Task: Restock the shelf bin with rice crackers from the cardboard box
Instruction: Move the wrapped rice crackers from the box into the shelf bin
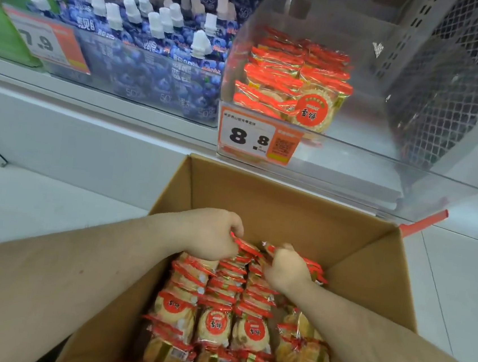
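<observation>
Gripping rice crackers (247,245) (packs upright)

box (274,202) bottom cut off, fingertips hidden

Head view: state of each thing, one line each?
cardboard box: open, on the floor, packed with rice cracker packs.
shelf bin: clear, partly filled; packs stacked at its left, right side bare.
left hand: in the box, gripping packs.
right hand: in the box, gripping packs.
price tag: on the bin front, reads 8.8.
blueberry pouches: upright, capped, in the neighbouring bin.
</observation>
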A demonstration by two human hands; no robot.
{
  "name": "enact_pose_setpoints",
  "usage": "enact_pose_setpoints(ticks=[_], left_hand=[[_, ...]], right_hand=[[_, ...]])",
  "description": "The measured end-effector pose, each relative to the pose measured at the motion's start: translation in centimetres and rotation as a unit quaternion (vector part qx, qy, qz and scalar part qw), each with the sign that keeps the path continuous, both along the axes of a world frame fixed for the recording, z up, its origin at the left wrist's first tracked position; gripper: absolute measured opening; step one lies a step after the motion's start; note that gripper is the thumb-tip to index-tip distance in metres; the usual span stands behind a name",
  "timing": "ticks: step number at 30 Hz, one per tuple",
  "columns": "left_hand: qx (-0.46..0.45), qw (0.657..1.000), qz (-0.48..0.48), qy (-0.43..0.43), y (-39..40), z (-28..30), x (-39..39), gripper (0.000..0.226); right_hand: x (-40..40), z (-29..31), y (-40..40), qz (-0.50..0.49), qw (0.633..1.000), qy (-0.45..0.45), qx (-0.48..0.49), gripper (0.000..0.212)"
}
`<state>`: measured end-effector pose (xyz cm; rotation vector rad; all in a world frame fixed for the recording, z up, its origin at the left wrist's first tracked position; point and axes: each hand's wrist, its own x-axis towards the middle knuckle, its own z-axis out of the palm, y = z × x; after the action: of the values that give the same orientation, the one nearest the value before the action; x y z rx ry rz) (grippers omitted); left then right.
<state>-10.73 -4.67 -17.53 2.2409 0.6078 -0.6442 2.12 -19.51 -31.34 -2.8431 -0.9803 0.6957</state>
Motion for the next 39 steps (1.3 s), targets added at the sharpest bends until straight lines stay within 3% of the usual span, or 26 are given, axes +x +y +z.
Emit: enact_pose_setpoints(ticks=[3, 6, 8, 10, 13, 15, 18, 20, 22, 26, 31, 35, 39], left_hand=[[-0.105, 0.981, 0.163, 0.003, 0.1, 0.0, 0.0, 0.055], [-0.228, 0.926, 0.302, 0.007, 0.1, 0.2, -0.2, 0.071], [-0.292, 0.891, 0.347, -0.030, -0.4, 0.4, -0.1, 0.067], [-0.295, 0.878, 0.371, -0.068, -0.4, -0.1, 0.1, 0.057], [-0.246, 0.886, 0.380, -0.100, 0.1, -0.5, 0.0, 0.045], [-0.224, 0.893, 0.372, -0.115, 0.4, -0.2, -0.2, 0.046], [-0.203, 0.908, 0.346, -0.119, 0.8, -0.1, -0.2, 0.049], [-0.189, 0.919, 0.326, -0.117, 1.0, -0.1, 0.0, 0.050], [-0.173, 0.931, 0.299, -0.113, 1.2, -0.1, 0.2, 0.053], [-0.144, 0.949, 0.258, -0.110, 1.5, -0.5, 0.4, 0.057], [-0.118, 0.961, 0.229, -0.102, 1.8, -1.2, 0.4, 0.059], [-0.112, 0.962, 0.227, -0.102, 2.0, -1.4, 0.3, 0.056], [-0.118, 0.961, 0.223, -0.116, 1.9, -0.9, 0.2, 0.055]], right_hand=[[-1.8, 4.3, -0.2, 0.002, 0.993, -0.018, 0.120, 0.011], [-5.1, 8.6, -1.4, 0.092, 0.963, -0.003, 0.253, 0.029], [-7.2, 10.5, -1.9, 0.159, 0.937, 0.011, 0.311, 0.035], [-8.2, 11.1, -2.4, 0.179, 0.919, 0.023, 0.350, 0.034], [-7.4, 10.1, -3.0, 0.152, 0.900, -0.013, 0.408, 0.014], [-5.0, 8.1, -3.1, 0.092, 0.926, -0.031, 0.365, 0.004], [-0.1, 3.6, -2.8, -0.044, 0.990, 0.021, 0.130, 0.008], [2.3, -0.1, -2.7, -0.082, 0.996, 0.039, 0.022, 0.027], [3.3, -3.1, -2.2, -0.096, 0.994, 0.051, -0.022, 0.042], [3.2, -6.9, 0.0, -0.142, 0.982, 0.097, -0.072, 0.058], [3.5, -8.4, 1.6, -0.199, 0.964, 0.168, -0.059, 0.056], [3.2, -6.7, 1.3, -0.197, 0.965, 0.160, -0.072, 0.046], [3.2, -2.1, -0.3, -0.169, 0.975, 0.129, -0.073, 0.055]])
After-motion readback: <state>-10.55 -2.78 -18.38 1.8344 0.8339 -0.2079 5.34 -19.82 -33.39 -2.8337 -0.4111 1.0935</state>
